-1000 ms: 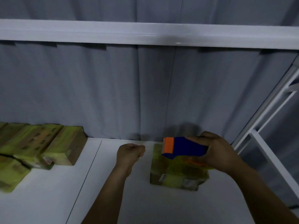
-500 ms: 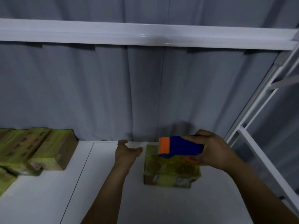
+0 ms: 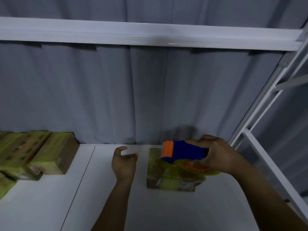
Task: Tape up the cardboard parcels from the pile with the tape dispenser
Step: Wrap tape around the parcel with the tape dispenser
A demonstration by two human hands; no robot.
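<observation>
The left hand (image 3: 124, 161) had uncurled from a fist, fingers loosely open beside the cardboard parcel (image 3: 168, 179), probably to steady it, while the right hand (image 3: 216, 155) gripped the tape dispenser (image 3: 183, 151) above.

2 hands: left hand (image 3: 124, 161), right hand (image 3: 216, 155). 1 tape dispenser (image 3: 188, 151). 1 lone parcel (image 3: 166, 174). 1 pile (image 3: 33, 152) at left, at least 4 parcels in it; exact count unclear, frame edge cuts it off.

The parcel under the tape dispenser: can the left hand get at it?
Probably yes: the left hand hovers open beside the parcel, only bare white table between them.
</observation>
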